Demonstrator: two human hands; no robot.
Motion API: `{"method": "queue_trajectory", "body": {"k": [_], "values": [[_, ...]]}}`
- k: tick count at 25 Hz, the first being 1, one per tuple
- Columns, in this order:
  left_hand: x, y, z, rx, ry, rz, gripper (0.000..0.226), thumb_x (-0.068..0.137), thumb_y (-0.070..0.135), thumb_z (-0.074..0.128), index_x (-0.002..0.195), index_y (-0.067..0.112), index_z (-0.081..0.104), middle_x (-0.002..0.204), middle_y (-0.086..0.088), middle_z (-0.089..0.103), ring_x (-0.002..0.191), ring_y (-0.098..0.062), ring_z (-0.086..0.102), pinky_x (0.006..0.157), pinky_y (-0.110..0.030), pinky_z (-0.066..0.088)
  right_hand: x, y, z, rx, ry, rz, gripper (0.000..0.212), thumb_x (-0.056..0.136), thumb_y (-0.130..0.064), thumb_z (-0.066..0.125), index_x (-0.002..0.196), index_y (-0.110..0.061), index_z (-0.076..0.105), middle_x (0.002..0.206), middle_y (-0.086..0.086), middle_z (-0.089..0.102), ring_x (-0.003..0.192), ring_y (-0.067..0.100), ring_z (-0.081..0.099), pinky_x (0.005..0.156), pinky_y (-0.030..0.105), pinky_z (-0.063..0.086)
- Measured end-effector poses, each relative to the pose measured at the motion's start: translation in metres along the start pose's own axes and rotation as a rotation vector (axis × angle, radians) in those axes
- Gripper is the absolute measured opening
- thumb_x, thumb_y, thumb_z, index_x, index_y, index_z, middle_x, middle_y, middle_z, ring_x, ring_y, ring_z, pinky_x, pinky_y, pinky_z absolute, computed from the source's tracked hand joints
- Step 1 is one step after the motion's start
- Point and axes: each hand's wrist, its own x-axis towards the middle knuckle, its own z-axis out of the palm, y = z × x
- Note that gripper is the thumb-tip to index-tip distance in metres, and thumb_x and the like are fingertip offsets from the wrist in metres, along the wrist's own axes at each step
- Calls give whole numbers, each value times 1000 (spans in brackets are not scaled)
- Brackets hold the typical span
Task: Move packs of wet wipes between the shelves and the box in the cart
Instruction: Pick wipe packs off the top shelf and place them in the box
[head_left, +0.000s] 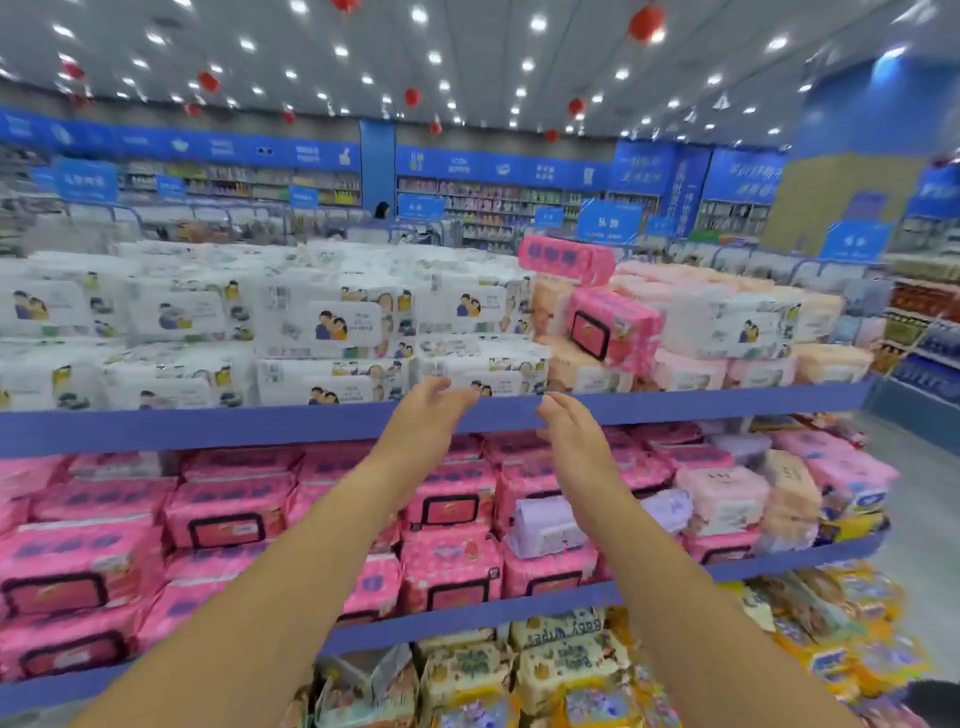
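Both my arms reach forward toward the top shelf. My left hand (434, 410) and my right hand (569, 423) are held out, fingers straight, palms facing each other, holding nothing. They hover at the blue shelf edge (208, 423), just below a white wet wipes pack (488, 371) on the top shelf. More white packs (332, 322) fill the top shelf. Pink packs (452, 506) fill the middle shelf. The cart and box are out of view.
A pink pack (610, 325) leans among peach packs (691, 371) on the top right. Yellow packs (566, 665) sit on the lowest shelf. A lilac pack (545, 525) lies among the pink ones. An aisle floor (919, 509) runs to the right.
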Motion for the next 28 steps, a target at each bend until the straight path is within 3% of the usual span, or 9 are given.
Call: {"method": "queue_trajectory", "body": {"k": [4, 8, 11, 13, 16, 18, 21, 25, 28], "values": [[76, 42, 40, 9, -66, 138, 63, 100, 45, 54, 155, 22, 34, 152, 2, 44, 123, -16, 49, 101, -38, 41, 67, -34, -53, -110, 70, -164, 31, 106, -40, 44, 135, -33, 53, 126, -12, 54, 119, 15, 53, 98, 36, 43], [152, 77, 70, 74, -50, 250, 63, 98, 44, 57, 153, 21, 37, 138, 5, 50, 116, -14, 50, 94, -34, 38, 140, -45, -100, -410, 213, -317, 48, 102, -37, 51, 147, -24, 42, 139, -2, 50, 124, 19, 51, 96, 34, 42], [206, 99, 95, 97, -57, 284, 60, 99, 40, 56, 151, 18, 38, 134, 4, 51, 101, -10, 54, 79, -28, 41, 194, -36, -118, -636, 259, -260, 62, 92, -43, 63, 147, -27, 41, 140, 3, 48, 131, 27, 46, 103, 44, 44], [233, 102, 112, 116, -64, 286, 59, 100, 39, 55, 152, 16, 36, 130, 3, 48, 97, -8, 55, 67, -24, 41, 221, -27, -120, -649, 214, -219, 72, 85, -42, 72, 147, -27, 41, 131, -1, 49, 124, 23, 48, 95, 37, 45], [263, 86, 135, 165, -88, 227, 66, 95, 46, 58, 151, 20, 36, 138, 2, 49, 116, -19, 55, 86, -36, 52, 250, -13, -131, -556, 226, -251, 67, 76, -28, 81, 138, -21, 56, 113, -8, 59, 94, 9, 56, 74, 21, 41], [274, 69, 144, 176, -105, 181, 75, 88, 54, 64, 150, 23, 37, 144, 1, 49, 122, -19, 54, 97, -42, 50, 261, -7, -152, -257, 244, -166, 55, 77, -18, 83, 128, -16, 64, 101, 1, 72, 72, 6, 65, 60, 18, 48], [277, 62, 150, 130, -138, 118, 84, 74, 65, 76, 141, 23, 48, 136, 3, 56, 122, -18, 56, 97, -38, 48, 276, -6, -193, 223, 44, -52, 61, 71, -10, 88, 126, -11, 61, 99, 24, 74, 69, 28, 71, 54, 33, 55], [259, 79, 150, -257, -356, -50, 57, 69, 45, 84, 115, 15, 70, 121, -18, 73, 114, -34, 68, 100, -49, 54, 296, -36, -212, 216, -293, -125, 69, 61, -19, 87, 124, -18, 59, 104, 28, 73, 86, 53, 69, 78, 56, 53], [241, 88, 148, -231, -221, 22, 87, 44, 50, 95, 118, 14, 69, 116, -17, 75, 107, -32, 72, 89, -44, 60, 317, -66, -201, 90, -450, -244, 73, 63, -30, 89, 129, -24, 58, 112, 21, 72, 94, 47, 72, 81, 58, 57]]}}
